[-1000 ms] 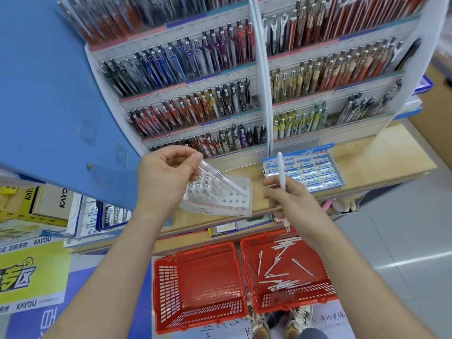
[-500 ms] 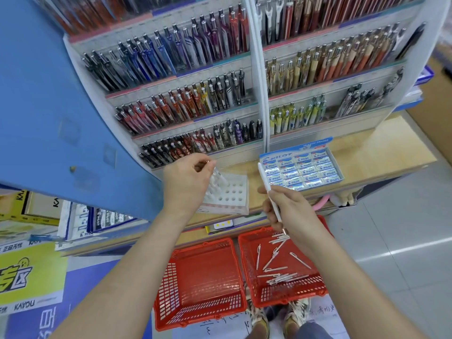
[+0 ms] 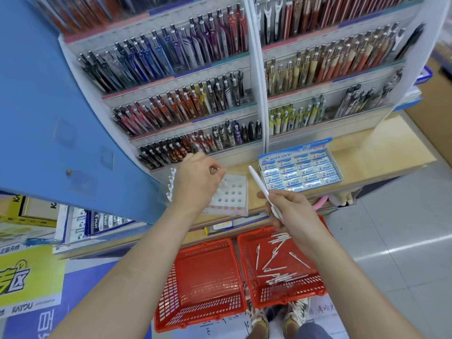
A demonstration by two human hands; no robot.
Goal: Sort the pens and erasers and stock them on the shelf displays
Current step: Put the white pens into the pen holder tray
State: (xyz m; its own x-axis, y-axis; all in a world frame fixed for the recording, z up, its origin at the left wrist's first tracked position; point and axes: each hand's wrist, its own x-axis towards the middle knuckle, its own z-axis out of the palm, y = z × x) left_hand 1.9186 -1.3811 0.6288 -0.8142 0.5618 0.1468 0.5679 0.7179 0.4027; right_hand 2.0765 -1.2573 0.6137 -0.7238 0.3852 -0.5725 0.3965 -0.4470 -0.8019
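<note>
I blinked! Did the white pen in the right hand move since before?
Yes. The white pen has tipped leftward: it overlapped the eraser box's left part, and now it sits left of it.

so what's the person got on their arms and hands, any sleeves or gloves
No gloves on the left hand or right hand. The left forearm and right forearm are bare to the frame edge, with no sleeve in view. No watch or bracelet shows at either wrist.
</note>
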